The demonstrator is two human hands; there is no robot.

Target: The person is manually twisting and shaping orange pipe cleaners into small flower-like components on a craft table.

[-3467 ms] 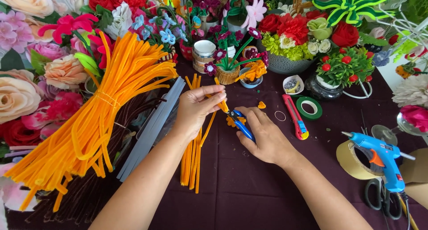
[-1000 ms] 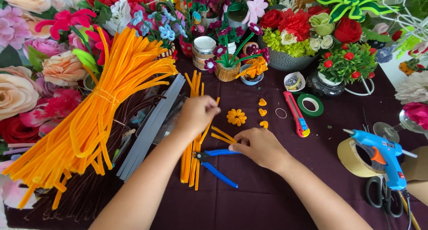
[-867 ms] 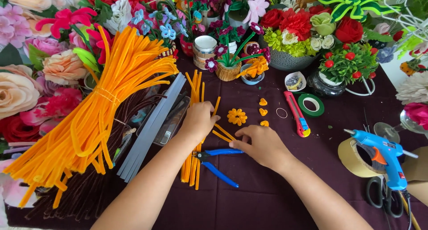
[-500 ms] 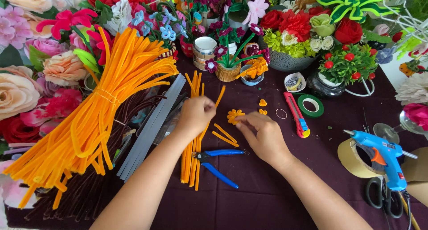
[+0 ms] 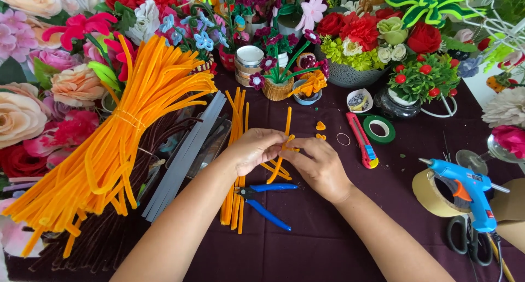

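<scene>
My left hand [image 5: 256, 149] and my right hand [image 5: 318, 164] meet over the dark purple table, fingertips together around an orange pipe cleaner [image 5: 284, 137] that sticks up and away between them. A small orange pipe-cleaner flower seems pinched at the fingertips, mostly hidden. Blue-handled pliers [image 5: 266, 199] lie on the cloth just below my hands. Loose orange pipe cleaners [image 5: 236, 134] lie under my left wrist.
A big bundle of orange pipe cleaners [image 5: 117, 140] lies left. Small orange pieces [image 5: 320, 126], a red utility knife [image 5: 361, 140], green tape [image 5: 379, 129], blue glue gun [image 5: 468, 188], tape roll [image 5: 429, 193] and scissors [image 5: 465, 238] sit right. Artificial flowers line the back.
My right hand put down the pliers, reached to the small orange flower on the table, and brought it to my left hand, which lifted one pipe cleaner upright.
</scene>
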